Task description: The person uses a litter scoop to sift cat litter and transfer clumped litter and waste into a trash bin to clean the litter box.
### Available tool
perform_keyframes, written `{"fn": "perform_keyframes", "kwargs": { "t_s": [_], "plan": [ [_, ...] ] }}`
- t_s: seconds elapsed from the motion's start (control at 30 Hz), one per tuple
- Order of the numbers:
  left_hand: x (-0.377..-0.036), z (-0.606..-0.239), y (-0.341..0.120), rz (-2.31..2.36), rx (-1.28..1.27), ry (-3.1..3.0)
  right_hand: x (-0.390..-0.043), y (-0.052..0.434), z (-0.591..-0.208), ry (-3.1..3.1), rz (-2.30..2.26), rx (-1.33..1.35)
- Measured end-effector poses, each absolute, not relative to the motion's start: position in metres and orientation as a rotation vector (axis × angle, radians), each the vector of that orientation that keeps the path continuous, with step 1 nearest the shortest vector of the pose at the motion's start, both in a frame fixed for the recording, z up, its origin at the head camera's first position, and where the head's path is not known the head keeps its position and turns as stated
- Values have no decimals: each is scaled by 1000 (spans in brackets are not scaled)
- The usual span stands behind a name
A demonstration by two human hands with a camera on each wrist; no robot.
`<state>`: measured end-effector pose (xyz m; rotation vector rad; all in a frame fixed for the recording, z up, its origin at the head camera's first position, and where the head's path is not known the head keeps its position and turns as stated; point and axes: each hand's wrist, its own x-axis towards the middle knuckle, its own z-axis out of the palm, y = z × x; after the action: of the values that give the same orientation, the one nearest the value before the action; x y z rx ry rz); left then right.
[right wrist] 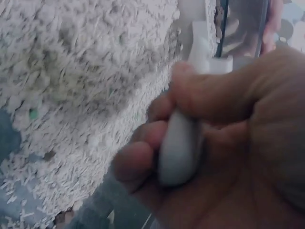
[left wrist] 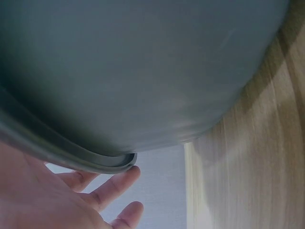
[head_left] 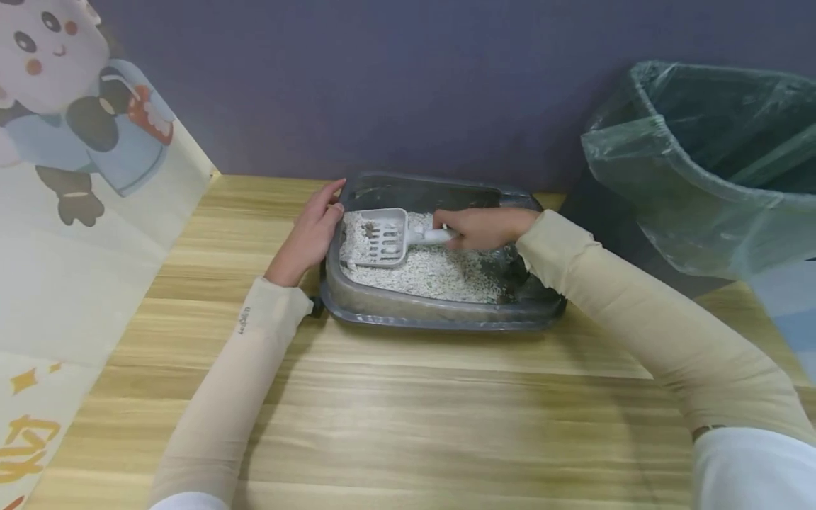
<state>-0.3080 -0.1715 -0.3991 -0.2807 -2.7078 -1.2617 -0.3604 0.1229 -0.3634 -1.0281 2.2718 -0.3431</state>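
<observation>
My right hand (head_left: pixel 484 228) grips the handle of a white slotted litter scoop (head_left: pixel 417 236), its fingers curled round it in the right wrist view. The scoop's head lies level over the left part of a dark grey litter box (head_left: pixel 440 312). Pale litter and a small brownish clump (head_left: pixel 369 228) show in the scoop. White pellet litter (head_left: pixel 440 280) covers much of the box's floor. My left hand (head_left: pixel 311 230) rests against the box's left rim. Its fingers (left wrist: pixel 112 191) lie loosely spread at the outside of that rim in the left wrist view.
A bin with a clear green liner (head_left: pixel 688 191) stands at the right. Behind the box rises a purple-grey wall (head_left: pixel 382 85). The wood-grain table (head_left: pixel 408 425) carries the box, and a white panel with cartoon pictures (head_left: pixel 146 212) borders it at left.
</observation>
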Motion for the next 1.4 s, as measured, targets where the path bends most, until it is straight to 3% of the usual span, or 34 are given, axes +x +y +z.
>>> {"fn": "perform_keyframes", "kwargs": {
  "t_s": [0.37, 0.73, 1.03, 1.4],
  "plan": [
    [-307, -396, -171, -1282, -301, -2705, -362, 121, -365, 2194, -349, -951],
    [-305, -392, -167, -1249, -311, -2700, -345, 159, -344, 2410, -401, -1006],
    [-303, -393, -172, -1267, -302, -2692, -316, 186, -328, 2483, -461, -932],
    [-302, -396, -174, -1263, -305, -2685, -280, 201, -325, 2690, -518, -1081]
  ]
}}
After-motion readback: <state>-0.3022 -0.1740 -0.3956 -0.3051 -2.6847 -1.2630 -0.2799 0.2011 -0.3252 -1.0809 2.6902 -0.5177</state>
